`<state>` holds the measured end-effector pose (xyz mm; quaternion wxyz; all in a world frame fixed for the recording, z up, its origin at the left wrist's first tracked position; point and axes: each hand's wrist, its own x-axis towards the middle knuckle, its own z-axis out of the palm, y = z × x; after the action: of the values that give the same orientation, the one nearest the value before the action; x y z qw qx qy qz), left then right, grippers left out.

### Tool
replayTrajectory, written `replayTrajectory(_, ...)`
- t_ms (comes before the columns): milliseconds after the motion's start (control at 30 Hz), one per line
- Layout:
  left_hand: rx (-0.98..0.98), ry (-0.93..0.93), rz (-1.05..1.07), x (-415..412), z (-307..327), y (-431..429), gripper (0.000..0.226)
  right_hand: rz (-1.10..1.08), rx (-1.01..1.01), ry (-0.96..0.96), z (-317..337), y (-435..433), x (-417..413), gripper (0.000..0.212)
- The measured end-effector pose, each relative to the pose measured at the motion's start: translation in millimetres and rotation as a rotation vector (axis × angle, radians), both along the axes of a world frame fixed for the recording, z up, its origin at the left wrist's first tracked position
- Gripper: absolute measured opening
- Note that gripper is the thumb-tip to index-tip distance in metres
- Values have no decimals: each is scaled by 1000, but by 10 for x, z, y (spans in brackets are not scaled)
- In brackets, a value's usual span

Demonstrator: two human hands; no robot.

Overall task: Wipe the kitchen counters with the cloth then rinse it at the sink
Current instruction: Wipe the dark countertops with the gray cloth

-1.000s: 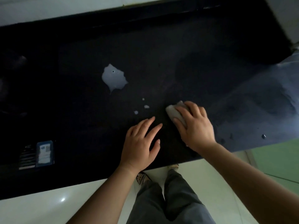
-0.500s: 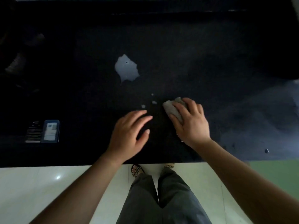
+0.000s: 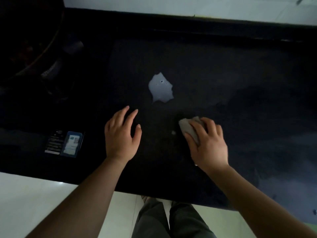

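— How far along?

— Partway through the wiping, at a guess. Ahead of the right hand [image 3: 208,145] and off to its left, a pale puddle [image 3: 160,88] unwiped on the dark counter [image 3: 223,74]. Just left of its fingertips, one small droplet [image 3: 173,133]. No rinsing yet, judging by the cloth out here on the counter. No sink to make out in this dim view either.

— And the cloth?

— Under the right hand: grey cloth [image 3: 189,128], bunched beneath bent fingers and pressed to the counter. A lump of it pokes out past the fingertips, toward the puddle side.

— Other hand?

— Left hand [image 3: 120,136] flat on the counter, fingers straight and spread, holding nothing. Well apart from the cloth, off to its left, with the puddle beyond its fingertips and slightly right.

— Left to do?

— Probably a sweep forward and left from the right hand, through droplet and puddle. Then the rest of the counter, then the rinse.
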<state>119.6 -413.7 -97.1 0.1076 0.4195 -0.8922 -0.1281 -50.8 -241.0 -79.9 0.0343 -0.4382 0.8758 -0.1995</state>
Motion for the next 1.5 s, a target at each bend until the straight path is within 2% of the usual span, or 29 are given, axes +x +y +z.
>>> replayTrajectory(133,12,-5,22,-21,21,-2,47,-278,57,-89,41,-392,-216,42)
replayTrajectory(233,25,18,29,-18,27,-2,47,-134,41,-101,65,-680,36,38)
replayTrajectory(333,33,26,26,-29,29,-6,48,52,69,-54,56,-482,369,41)
replayTrajectory(433,39,22,23,-29,22,-15,47,79,69,-37,33,-207,298,42)
replayTrajectory(533,47,4,30,-18,20,-6,47,-66,14,-2,-1,-281,-88,38)
replayTrajectory(667,53,-31,42,-25,25,6,48,-284,59,-115,46,-993,-489,43)
replayTrajectory(767,52,-41,52,-30,35,4,48,-156,52,-102,66,-1379,-415,42)
replayTrajectory(900,60,-20,49,-28,27,-2,47,71,18,-50,10,-1051,-161,37)
replayTrajectory(1033,71,-5,50,-28,34,1,48,-60,4,-10,-27,-777,-482,38)
replayTrajectory(1167,85,-45,56,-27,46,-1,48,-183,56,-90,19,-1378,-754,44)
replayTrajectory(1267,91,-38,57,-21,38,-5,48,-81,53,-80,25,-1652,-665,44)
replayTrajectory(1400,89,-40,57,-15,36,-14,48,92,22,-32,0,-1189,-475,40)
replayTrajectory(1500,93,-46,48,-21,42,-7,47,10,52,-27,10,-902,-609,41)
